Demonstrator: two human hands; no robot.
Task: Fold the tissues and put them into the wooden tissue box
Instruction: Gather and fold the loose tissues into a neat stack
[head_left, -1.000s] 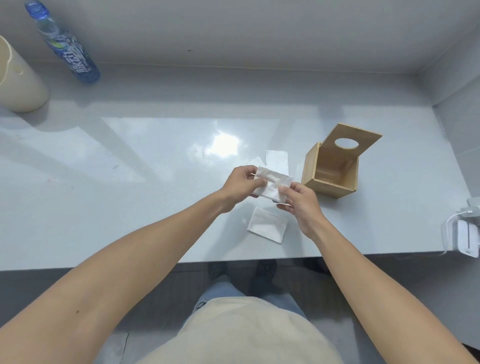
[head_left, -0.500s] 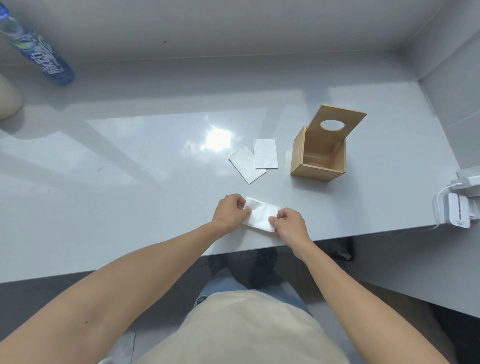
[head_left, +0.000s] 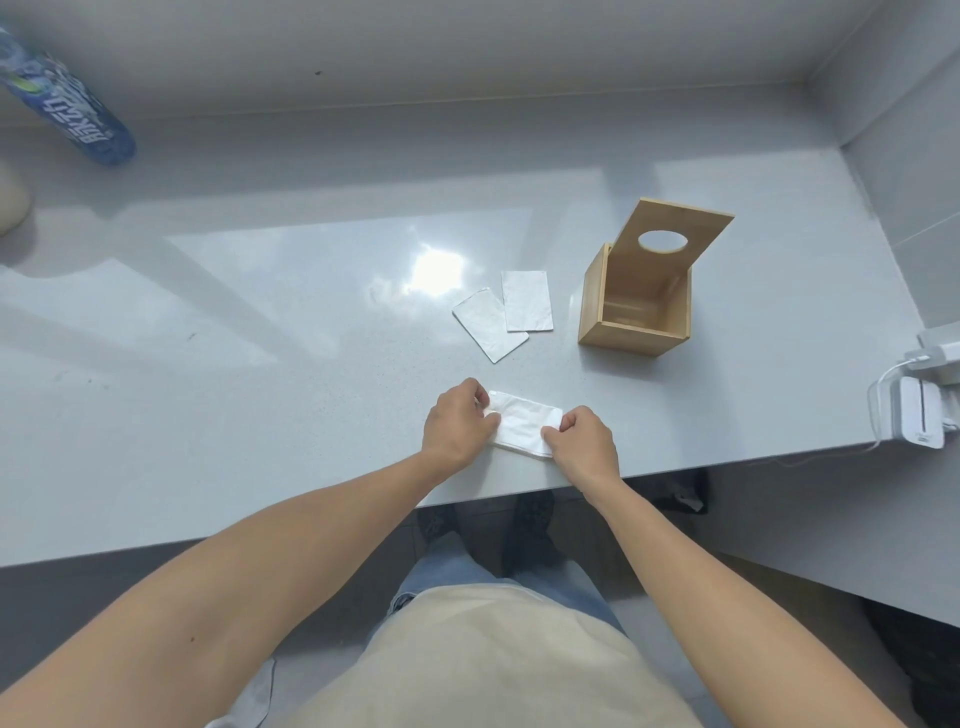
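Observation:
A white tissue (head_left: 524, 423) lies near the front edge of the grey counter (head_left: 260, 374). My left hand (head_left: 457, 423) pinches its left end and my right hand (head_left: 582, 441) pinches its right end, fingers curled. Two folded tissues lie farther back: one (head_left: 488, 325) angled, the other (head_left: 526, 300) partly over it. To their right stands the wooden tissue box (head_left: 636, 306), its lid with a round hole (head_left: 662, 242) tipped up and its inside showing nothing but the bottom.
A blue water bottle (head_left: 72, 114) lies at the back left beside a cream container (head_left: 10, 200) at the left edge. White chargers with cables (head_left: 917, 410) sit at the counter's right edge. The wall corner rises at the back right.
My hands brought the held tissue from beside the box down and toward me onto the one by the front edge. The camera tilted, so the box appears farther away.

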